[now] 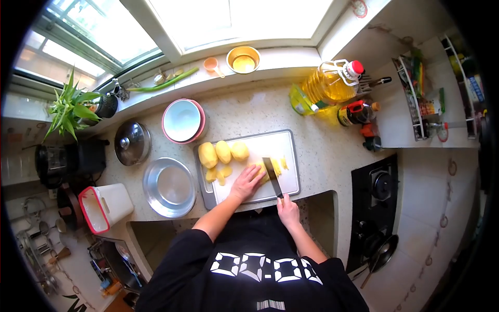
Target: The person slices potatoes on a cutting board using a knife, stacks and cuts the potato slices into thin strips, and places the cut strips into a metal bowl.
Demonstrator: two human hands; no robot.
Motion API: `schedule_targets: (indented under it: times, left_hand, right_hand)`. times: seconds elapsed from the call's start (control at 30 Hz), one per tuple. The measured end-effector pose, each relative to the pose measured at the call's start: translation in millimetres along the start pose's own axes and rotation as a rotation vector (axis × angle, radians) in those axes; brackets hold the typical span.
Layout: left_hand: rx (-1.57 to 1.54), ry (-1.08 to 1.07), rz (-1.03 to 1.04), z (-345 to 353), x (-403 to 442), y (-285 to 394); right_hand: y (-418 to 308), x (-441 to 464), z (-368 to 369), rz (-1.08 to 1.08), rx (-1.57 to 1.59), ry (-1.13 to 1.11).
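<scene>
My right hand [287, 210] is closed round the handle of a kitchen knife [272, 176]. The knife's dark, wide blade stands across a cut potato [263, 172] on the white cutting board [271, 139]. My left hand [246, 183] presses on the same potato, just left of the blade, fingers together and partly hiding it. Thin yellow potato strips [279, 165] lie right of the blade. Along the board's upper left sit whole peeled potatoes [208, 155], with smaller potato pieces [211, 174] below them.
Left of the board stand a metal basin [170, 187], stacked bowls [182, 120] and a pot lid [132, 143]. A large oil bottle [327, 86] and a dark sauce bottle [355, 113] are at the upper right. A gas stove [372, 208] is on the right.
</scene>
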State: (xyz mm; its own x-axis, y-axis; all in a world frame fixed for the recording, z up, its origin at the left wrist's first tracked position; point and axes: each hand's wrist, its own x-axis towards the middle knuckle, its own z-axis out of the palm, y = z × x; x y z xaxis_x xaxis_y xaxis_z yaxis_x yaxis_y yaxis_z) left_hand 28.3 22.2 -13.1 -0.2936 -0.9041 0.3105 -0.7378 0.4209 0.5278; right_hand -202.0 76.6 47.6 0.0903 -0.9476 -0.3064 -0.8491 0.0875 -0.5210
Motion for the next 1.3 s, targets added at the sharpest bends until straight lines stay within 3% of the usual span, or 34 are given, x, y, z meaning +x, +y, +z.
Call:
schedule_targets:
  times: [0.1, 0.4, 1.3]
  left_hand:
    - [-0.012, -0.026, -0.018, -3, 0, 4]
    - [-0.019, -0.045, -0.041, 0, -2, 3]
    - [-0.023, -0.038, -0.041, 1, -3, 1]
  right_hand:
    - [1, 1, -5, 0.077, -0.015, 0.003]
    - [-11, -9, -23, 0.016, 0.113, -0.047]
    - [-14, -20, -23, -0.034, 0.103, -0.016]
